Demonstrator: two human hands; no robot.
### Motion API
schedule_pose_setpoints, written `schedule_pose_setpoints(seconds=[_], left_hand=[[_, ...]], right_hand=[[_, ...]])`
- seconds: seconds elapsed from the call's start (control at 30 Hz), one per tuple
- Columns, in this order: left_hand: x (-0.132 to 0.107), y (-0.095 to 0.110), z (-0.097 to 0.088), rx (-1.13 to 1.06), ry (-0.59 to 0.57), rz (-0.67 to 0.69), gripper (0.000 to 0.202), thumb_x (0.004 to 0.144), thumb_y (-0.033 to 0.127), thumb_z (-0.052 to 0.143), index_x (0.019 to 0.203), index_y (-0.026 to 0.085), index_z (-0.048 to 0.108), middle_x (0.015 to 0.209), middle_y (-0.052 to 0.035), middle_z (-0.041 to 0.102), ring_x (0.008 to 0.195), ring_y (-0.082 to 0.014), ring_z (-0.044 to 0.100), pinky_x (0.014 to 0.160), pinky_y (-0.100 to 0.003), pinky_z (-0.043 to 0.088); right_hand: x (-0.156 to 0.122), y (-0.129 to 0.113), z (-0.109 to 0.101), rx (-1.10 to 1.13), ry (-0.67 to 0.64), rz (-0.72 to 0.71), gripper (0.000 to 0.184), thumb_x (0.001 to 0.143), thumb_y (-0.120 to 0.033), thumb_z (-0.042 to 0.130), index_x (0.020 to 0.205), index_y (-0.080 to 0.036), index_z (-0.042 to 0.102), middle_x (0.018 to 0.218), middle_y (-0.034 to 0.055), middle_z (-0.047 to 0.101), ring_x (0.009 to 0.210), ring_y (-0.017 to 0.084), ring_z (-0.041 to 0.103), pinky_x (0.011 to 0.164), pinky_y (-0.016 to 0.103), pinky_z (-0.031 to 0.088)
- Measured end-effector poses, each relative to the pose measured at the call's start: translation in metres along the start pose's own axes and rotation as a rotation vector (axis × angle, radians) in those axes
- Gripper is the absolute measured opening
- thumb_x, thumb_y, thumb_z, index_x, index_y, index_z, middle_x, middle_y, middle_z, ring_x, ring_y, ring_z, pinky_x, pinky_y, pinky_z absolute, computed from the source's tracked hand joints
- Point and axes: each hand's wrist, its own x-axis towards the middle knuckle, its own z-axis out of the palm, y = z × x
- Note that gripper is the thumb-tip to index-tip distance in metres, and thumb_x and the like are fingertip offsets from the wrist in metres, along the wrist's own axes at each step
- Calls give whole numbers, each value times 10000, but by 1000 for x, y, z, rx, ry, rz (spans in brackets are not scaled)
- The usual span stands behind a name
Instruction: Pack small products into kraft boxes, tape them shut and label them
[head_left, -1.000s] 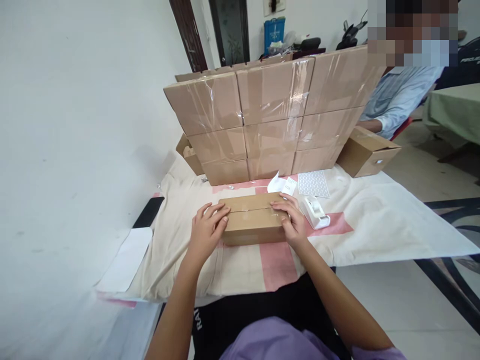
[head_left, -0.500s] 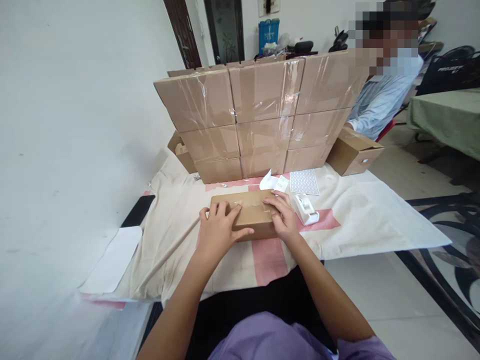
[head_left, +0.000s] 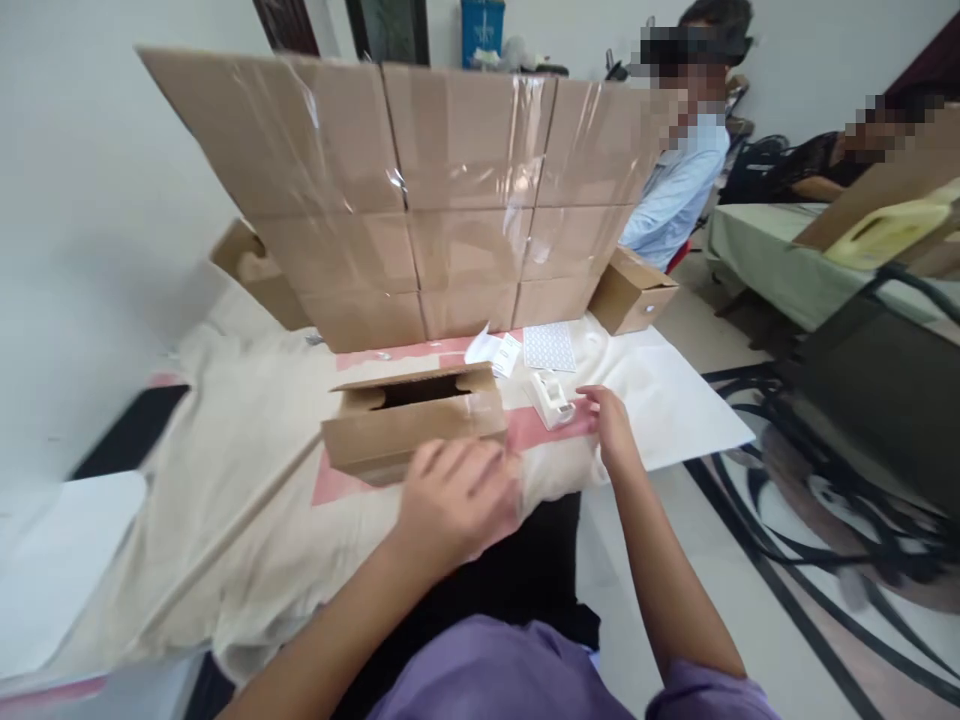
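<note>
A small brown cardboard box (head_left: 405, 432) sits on the cloth in front of me, its top partly raised with a dark gap showing inside. My left hand (head_left: 459, 497) is blurred, just in front of the box's near right corner; its fingers look apart and I see nothing in them. Whether it touches the box I cannot tell. Over to the right, my right hand (head_left: 609, 425) reaches beside a white tape dispenser (head_left: 551, 402), fingers stretched towards it. A sheet of stickers (head_left: 549, 347) and a white paper slip (head_left: 507, 355) lie behind the dispenser.
A tall wall of taped cardboard boxes (head_left: 469, 215) stands across the table's back. Open cartons flank it at left (head_left: 262, 275) and right (head_left: 631, 292). A person in a light blue shirt (head_left: 686, 195) sits beyond. White sheet (head_left: 71, 560) at left; chair (head_left: 855, 430) at right.
Both hands have come off the box top. The right hand moved right to the tape dispenser, the left came nearer to me. The box's top has lifted partly, and the view has turned right.
</note>
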Motion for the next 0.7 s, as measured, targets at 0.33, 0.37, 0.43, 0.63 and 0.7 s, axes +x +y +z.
schedule_pose_setpoints(seconds=[0.33,0.37,0.43,0.63,0.7], left_hand=[[66,38,169,-438,-188,-412,920,819,247,732,1606,142,269,1714,-230,160,1575,-424,207,1230,-594,296],[73,33,179,-464,-148,-471,943,817,259,743,1611,146,249,1714,-244,133,1580,-431,185,1230,-608,284],[84,25,193,-517,-78,-520,941,822,292,755,1606,159,251,1709,-253,128,1582,-428,175,1227,-617,274],[85,10,207,-505,-64,-548,883,828,477,778,1579,248,375,1676,-199,258,1497,-413,344,1144,-557,378],[82,8,206,-474,-69,-545,869,840,518,763,1582,262,391,1649,-193,315,1469,-406,383,1122,-542,397]], right_hand=[[32,-5,-10,-14,-369,441,495,764,-673,628,807,-194,745,799,51,725,669,165,588,634,300,479],[35,-9,-8,-16,-385,481,479,754,-656,640,787,-189,742,763,51,716,629,156,565,600,294,468],[40,-15,-6,-15,-406,563,433,743,-611,660,759,-185,739,708,54,702,577,153,536,547,291,459],[50,-31,-2,-18,-395,613,291,738,-490,693,768,-206,747,811,71,746,683,188,590,638,327,531],[48,-39,-3,-36,-367,546,225,741,-434,709,717,-211,727,820,58,732,752,190,607,697,319,516]])
